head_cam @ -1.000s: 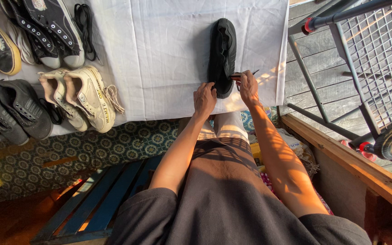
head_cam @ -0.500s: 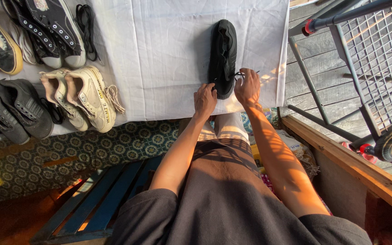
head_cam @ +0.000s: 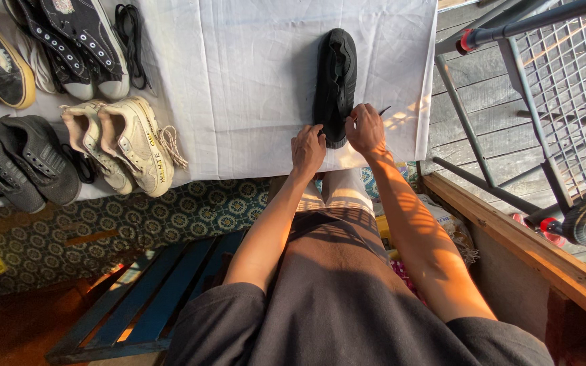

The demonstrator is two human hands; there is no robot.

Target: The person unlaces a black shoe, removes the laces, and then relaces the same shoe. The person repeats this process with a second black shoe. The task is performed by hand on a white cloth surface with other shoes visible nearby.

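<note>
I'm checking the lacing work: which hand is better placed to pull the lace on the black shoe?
Probably the right hand: it pinches the lace end beside the black shoe; the left hand only steadies the shoe's near end.

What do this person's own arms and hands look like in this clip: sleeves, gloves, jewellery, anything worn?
Both arms are bare from the short sleeves down. The sleeves belong to a dark grey top. The left hand and right hand wear no gloves; no watch, ring or bracelet shows. Warm sunlight with striped shadow falls across the right forearm.
</note>
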